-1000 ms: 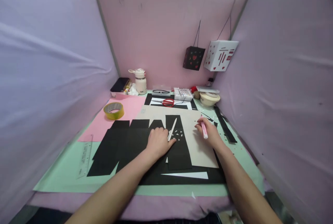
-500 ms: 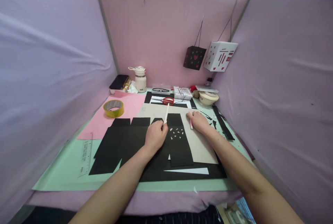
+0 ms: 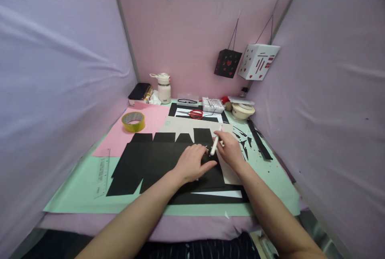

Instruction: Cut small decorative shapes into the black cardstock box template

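My right hand (image 3: 230, 148) is closed around a white pen-like stick (image 3: 214, 145), which slants above the right end of a cut black paper sheet (image 3: 162, 158). A small pink bit shows at the stick's far end, by the index finger. To the left, my left hand (image 3: 194, 163) lies open on the black paper, thumb spread away from the fingers, and it holds nothing. Small cut-outs in the paper are mostly hidden behind its fingertips. Notched tabs run along the paper's far edge. A pale grey board (image 3: 177, 124) lies beneath the paper.
Yellow tape roll (image 3: 133, 122) sits on pink paper (image 3: 114, 138). Red-handled scissors (image 3: 195, 114) lie behind the board. Black scraps (image 3: 245, 148) and a strip (image 3: 260, 140) are at right. A clear ruler (image 3: 102, 172) lies left. Two paper lanterns (image 3: 228, 63) hang at the back.
My left hand has let go of a white stick, opened and moved right over the cut-outs. My right hand, earlier on a pink stick, now holds a white one. The view has shifted slightly.
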The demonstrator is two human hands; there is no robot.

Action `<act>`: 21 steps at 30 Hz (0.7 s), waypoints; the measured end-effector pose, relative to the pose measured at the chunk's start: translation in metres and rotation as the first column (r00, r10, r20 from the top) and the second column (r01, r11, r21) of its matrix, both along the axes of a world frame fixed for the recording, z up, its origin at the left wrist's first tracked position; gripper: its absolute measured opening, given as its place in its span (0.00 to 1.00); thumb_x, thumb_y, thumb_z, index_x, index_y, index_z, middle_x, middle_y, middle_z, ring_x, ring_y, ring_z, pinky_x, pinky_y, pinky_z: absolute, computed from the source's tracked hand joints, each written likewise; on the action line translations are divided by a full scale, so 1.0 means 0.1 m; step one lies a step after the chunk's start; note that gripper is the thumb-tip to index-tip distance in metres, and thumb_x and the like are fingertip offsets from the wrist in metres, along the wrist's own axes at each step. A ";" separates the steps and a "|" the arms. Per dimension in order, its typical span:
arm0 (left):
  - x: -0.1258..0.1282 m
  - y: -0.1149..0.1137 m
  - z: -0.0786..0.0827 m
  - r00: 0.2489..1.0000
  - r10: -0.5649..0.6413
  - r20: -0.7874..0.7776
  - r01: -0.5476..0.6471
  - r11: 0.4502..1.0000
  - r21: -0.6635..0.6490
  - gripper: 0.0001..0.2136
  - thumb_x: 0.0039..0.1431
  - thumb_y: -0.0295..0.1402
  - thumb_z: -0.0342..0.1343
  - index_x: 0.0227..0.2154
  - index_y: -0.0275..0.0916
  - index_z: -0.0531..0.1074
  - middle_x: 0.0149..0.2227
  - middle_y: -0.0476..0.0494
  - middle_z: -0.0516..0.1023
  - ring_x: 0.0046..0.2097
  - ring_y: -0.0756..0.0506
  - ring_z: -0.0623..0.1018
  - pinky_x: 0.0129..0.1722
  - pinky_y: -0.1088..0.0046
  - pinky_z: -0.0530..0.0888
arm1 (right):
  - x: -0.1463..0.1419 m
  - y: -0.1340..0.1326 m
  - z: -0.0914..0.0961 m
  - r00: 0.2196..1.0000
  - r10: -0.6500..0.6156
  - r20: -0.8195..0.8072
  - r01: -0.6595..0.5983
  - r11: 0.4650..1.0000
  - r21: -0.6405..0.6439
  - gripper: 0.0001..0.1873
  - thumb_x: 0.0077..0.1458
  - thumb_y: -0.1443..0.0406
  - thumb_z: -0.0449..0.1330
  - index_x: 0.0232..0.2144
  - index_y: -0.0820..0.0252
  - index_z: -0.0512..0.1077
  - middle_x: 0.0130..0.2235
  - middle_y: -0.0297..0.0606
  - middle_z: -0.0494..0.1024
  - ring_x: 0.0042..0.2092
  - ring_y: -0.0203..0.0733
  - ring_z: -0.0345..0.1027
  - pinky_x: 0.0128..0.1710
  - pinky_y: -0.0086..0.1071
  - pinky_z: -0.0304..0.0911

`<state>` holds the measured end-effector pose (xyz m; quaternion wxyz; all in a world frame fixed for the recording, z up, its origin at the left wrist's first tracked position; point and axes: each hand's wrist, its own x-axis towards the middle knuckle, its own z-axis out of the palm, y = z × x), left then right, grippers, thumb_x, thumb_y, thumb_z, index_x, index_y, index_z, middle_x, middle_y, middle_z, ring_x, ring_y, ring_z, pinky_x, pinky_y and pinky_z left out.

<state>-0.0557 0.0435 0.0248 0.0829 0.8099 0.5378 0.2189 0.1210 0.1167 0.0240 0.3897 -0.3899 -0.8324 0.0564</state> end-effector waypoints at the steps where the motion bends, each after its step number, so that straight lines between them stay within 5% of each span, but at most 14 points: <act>1: -0.04 0.00 -0.02 1.000 0.010 -0.017 -0.011 1.000 -0.027 0.27 0.57 0.56 0.47 0.48 0.38 0.66 0.50 0.37 0.72 0.52 0.39 0.70 0.52 0.61 0.64 | 0.04 0.03 -0.04 0.993 -0.054 -0.107 0.051 0.998 -0.027 0.14 0.60 0.61 0.51 0.45 0.58 0.70 0.42 0.44 0.76 0.41 0.45 0.69 0.41 0.37 0.63; 4: -0.13 -0.01 -0.11 0.988 0.024 -0.149 -0.045 0.990 -0.135 0.48 0.44 0.65 0.51 0.61 0.34 0.54 0.65 0.30 0.52 0.65 0.32 0.51 0.62 0.52 0.49 | 0.18 0.11 -0.12 0.903 -0.173 -0.394 0.115 0.979 -0.166 0.15 0.60 0.57 0.51 0.43 0.60 0.69 0.37 0.41 0.76 0.37 0.42 0.70 0.39 0.36 0.64; 8: -0.13 0.00 -0.20 0.973 -0.004 -0.232 -0.052 0.971 -0.235 0.53 0.43 0.67 0.48 0.64 0.31 0.47 0.67 0.29 0.41 0.67 0.33 0.43 0.63 0.51 0.43 | 0.28 0.17 -0.15 0.777 -0.218 -0.590 0.009 0.942 -0.337 0.17 0.59 0.54 0.51 0.40 0.61 0.68 0.28 0.35 0.74 0.27 0.36 0.65 0.30 0.31 0.62; 14: -0.15 0.15 -0.24 0.974 0.025 -0.227 -0.073 0.976 -0.206 0.51 0.46 0.66 0.47 0.64 0.32 0.47 0.67 0.30 0.42 0.67 0.34 0.43 0.63 0.52 0.43 | 0.26 0.14 -0.14 0.757 -0.195 -0.624 -0.089 0.915 -0.393 0.20 0.58 0.50 0.52 0.35 0.61 0.70 0.24 0.34 0.71 0.25 0.36 0.62 0.27 0.30 0.60; 21: -0.11 0.19 -0.22 0.979 0.070 -0.194 -0.078 0.996 -0.032 0.38 0.53 0.57 0.52 0.60 0.35 0.57 0.63 0.32 0.57 0.64 0.37 0.56 0.63 0.56 0.49 | 0.27 0.17 -0.19 0.763 -0.165 -0.626 -0.184 0.871 -0.455 0.16 0.51 0.53 0.60 0.36 0.59 0.67 0.25 0.32 0.71 0.26 0.35 0.63 0.27 0.30 0.59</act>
